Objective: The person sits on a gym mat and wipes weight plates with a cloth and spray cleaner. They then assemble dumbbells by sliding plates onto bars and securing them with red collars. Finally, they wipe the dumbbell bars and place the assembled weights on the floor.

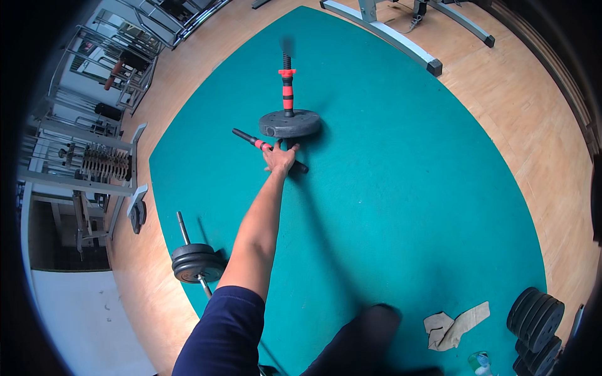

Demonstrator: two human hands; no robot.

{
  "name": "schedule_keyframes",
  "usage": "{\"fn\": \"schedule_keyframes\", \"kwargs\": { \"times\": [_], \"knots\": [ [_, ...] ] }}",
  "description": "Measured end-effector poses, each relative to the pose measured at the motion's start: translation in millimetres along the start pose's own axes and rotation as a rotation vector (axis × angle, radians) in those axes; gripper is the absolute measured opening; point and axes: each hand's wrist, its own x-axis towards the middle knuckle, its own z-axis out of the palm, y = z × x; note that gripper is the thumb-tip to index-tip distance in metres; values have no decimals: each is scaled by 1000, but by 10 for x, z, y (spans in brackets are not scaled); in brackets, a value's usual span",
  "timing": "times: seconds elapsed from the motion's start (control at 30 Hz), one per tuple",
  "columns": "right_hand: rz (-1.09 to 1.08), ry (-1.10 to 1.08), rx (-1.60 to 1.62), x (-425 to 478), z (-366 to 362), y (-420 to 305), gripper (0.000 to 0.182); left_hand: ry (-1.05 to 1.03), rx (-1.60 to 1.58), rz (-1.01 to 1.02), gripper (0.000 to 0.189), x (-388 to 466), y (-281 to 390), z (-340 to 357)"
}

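Note:
My left hand reaches far forward, palm down, with its fingers spread. Beneath it is a black-and-red dumbbell bar, slanted across the green mat; the fingers' underside is hidden, so contact is unclear. Just beyond the fingertips is a dark weight plate on a second bar with red-and-black grip sections. That bar carries a red collar nut, and its far end is blurred. Whether it stands or lies I cannot tell. My right hand is out of view.
Left of my arm, a threaded metal bar carries several black plates. More plates stack at lower right, near a beige cloth and a green-and-white item. Gym machines line the left; a metal machine base borders the mat.

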Motion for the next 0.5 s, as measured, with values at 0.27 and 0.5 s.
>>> {"fn": "schedule_keyframes", "kwargs": {
  "times": [0.27, 0.5],
  "knots": [
    [-391, -40, -158, 150, 95, -738, 37, 295, -340, 336, 57, 688, -341, 463],
    [-307, 25, -232, -77, -110, -893, 41, 236, -425, 505, 33, 74, -103, 636]
  ]
}}
